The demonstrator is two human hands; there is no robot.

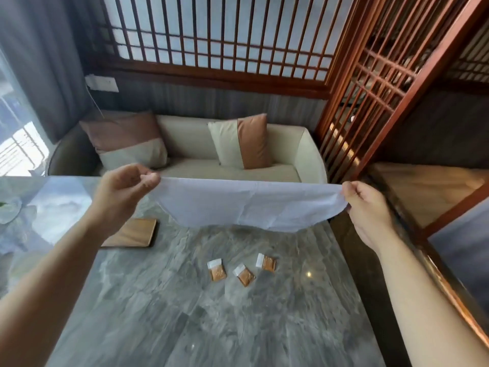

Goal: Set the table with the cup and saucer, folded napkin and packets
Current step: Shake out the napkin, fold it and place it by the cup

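Observation:
A white cloth napkin (246, 205) hangs stretched in the air above the far half of the grey marble table (158, 313). My left hand (124, 192) pinches its left corner and my right hand (367, 207) pinches its right corner. The napkin sags in the middle, clear of the tabletop. Three small brown packets with white tops lie on the table below it: one at the left (217, 271), one in the middle (244, 275), one at the right (266, 262). No cup or saucer is visible.
A thin wooden board (132, 233) lies flat on the table under my left forearm. A glass object (9, 210) sits at the table's left edge. Behind the table stands a cream sofa (232, 165) with cushions. A wooden lattice screen (370, 88) rises at the right.

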